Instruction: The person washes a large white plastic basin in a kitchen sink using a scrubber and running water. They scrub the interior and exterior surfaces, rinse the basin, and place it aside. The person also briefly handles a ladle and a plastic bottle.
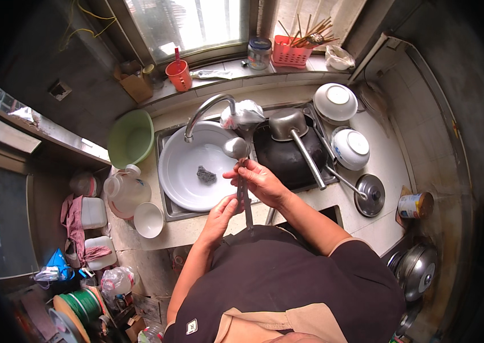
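My right hand [263, 182] grips a metal ladle [236, 148] by its handle, just below the round bowl. Lower on the same handle, my left hand [221, 218] has its fingers closed around it. The handle's far end points back at my dark shirt. Part of it is hidden by my fingers, so I cannot tell whether a second utensil lies against it. Left of the ladle sits a white plastic basin [182, 188] in the sink, with a dark steel wool scrubber [206, 175] on its bottom. A curved chrome faucet [208, 112] arches over the basin.
Right of the basin, a saucepan [288, 124] rests on an upturned black wok [282, 160]. Upturned bowls [336, 101] and a pot lid [369, 195] lie farther right. On the left are a green basin [132, 139], a plastic jug [128, 193] and a white bowl [149, 220].
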Tool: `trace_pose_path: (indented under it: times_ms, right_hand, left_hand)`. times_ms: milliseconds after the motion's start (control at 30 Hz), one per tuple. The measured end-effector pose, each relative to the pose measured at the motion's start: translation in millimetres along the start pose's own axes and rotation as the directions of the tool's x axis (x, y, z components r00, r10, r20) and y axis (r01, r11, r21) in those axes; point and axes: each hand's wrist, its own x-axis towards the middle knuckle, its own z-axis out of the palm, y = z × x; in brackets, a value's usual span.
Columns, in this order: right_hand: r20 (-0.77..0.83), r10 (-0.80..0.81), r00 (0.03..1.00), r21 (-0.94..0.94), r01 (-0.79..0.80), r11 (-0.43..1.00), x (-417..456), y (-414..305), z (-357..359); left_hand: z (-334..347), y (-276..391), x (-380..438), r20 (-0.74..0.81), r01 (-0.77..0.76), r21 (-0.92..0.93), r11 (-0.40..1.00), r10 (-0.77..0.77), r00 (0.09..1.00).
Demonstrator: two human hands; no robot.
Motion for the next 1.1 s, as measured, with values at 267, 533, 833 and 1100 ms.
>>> trace_pose_path:
  times_ms: [267, 533, 833, 1100]
  right_hand:
    - [-0.128, 0.023, 0.992, -0.607, -0.097, 0.789, 22.4, -8.6, 13.1]
    - [-0.095, -0.343, 0.934, -0.873, 0.088, 0.480, 26.8, -44.2, 19.1]
    - [-0.072, -0.784, 0.616, -0.891, 0.314, 0.328, 50.7, -176.0, -36.3]
    - [0.453, -0.870, 0.193, -0.842, -0.228, -0.489, 164.1, -336.9, -143.4]
  left_hand:
    - [-1.5, -6.2, -6.3, -0.143, -0.026, 0.063, 0.998, 0.034, 0.989]
    - [5.6, -5.2, 7.2, -0.328, -0.149, 0.689, 0.709, 0.488, 0.809]
    - [-20.0, -38.4, 6.9, -0.467, -0.109, 0.533, 0.839, 0.399, 0.789]
    - [-34.2, -44.2, 2.0, -0.578, 0.004, 0.358, 0.934, 0.218, 0.786]
